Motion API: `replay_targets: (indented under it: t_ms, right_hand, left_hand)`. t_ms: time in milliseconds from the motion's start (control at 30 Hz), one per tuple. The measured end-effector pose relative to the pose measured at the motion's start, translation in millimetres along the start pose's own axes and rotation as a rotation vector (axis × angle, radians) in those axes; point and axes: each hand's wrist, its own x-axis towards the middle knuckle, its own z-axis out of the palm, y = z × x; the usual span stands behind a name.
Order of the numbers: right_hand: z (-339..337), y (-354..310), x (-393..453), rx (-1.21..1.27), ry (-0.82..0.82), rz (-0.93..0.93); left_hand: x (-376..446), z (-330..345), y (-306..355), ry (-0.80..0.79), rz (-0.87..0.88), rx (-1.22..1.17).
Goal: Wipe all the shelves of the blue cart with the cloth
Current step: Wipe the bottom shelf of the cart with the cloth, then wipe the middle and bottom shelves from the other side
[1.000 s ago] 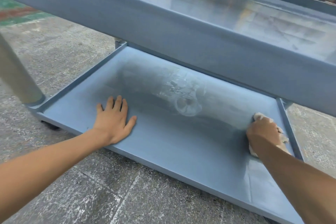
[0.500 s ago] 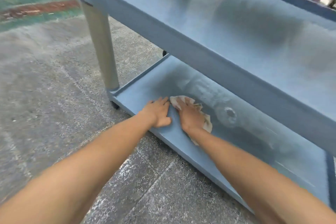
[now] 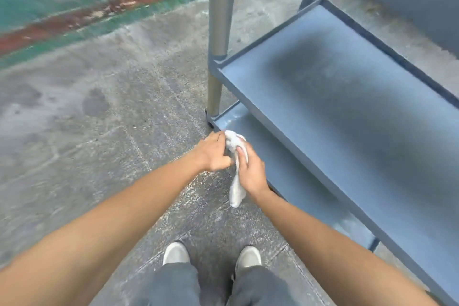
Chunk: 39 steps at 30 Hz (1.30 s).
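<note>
The blue cart fills the right side, its middle shelf (image 3: 347, 112) above the bottom shelf (image 3: 280, 169). A white cloth (image 3: 236, 190) hangs in the air in front of the bottom shelf's left front corner, off the cart. My left hand (image 3: 214, 153) pinches its upper end and my right hand (image 3: 252, 172) grips it just below, with the cloth's tail dangling under my right wrist. Both hands are close together, above the floor beside the cart.
A grey corner post (image 3: 219, 32) of the cart rises behind my hands. The concrete floor (image 3: 99, 131) spreads to the left, with green and red paint at the far left. My two shoes (image 3: 176, 253) stand below my hands, next to the cart's front edge.
My right hand swept the cloth leftward along the bottom shelf, then lifted it off. My left hand left the shelf and took hold of the cloth. My head rose, looking down from standing height.
</note>
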Motion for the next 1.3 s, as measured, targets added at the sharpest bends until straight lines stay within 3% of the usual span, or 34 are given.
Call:
replay_targets:
  t_ms: [167,367,467,600,767,1000,1167,1300]
  right_hand:
    - [-36.6,-108.8,-56.3,0.167,-0.001,0.068]
    - [-114.0,-186.3,-139.8,0.606,0.022,0.433]
    - [-157.3,-200.3,-186.9,0.866,0.073,0.563]
    - [-212.2,-192.5,-268.9,1.133,0.119,0.713]
    - [-290.3,-152.4,-388.4,1.293,0.116,0.681]
    - [-413.9,-92.4,-517.5,1.161,0.253,0.614]
    - [-495.6,-61.1,-556.2,1.085,0.366,0.629]
    - [-563.9,-36.8,-560.4,1.083,0.37,0.71]
  left_hand:
    - [-94.7,-48.2,43.1,-0.053,-0.044,-0.665]
    - [-185.9,-66.4,117.3,-0.277,-0.152,-1.004]
    - [-221.7,-55.5,162.1,-0.3,-0.164,-0.965]
    - [-265.2,-9.8,217.0,-0.506,-0.186,-1.019]
    - [-323.0,66.4,315.8,-0.629,-0.123,-1.018]
    - [-380.2,154.6,482.8,-0.663,-0.093,-0.944]
    - [-376.6,192.9,576.0,-0.714,-0.089,-0.796]
    - [-346.5,216.8,636.0,-0.813,-0.07,-0.835]
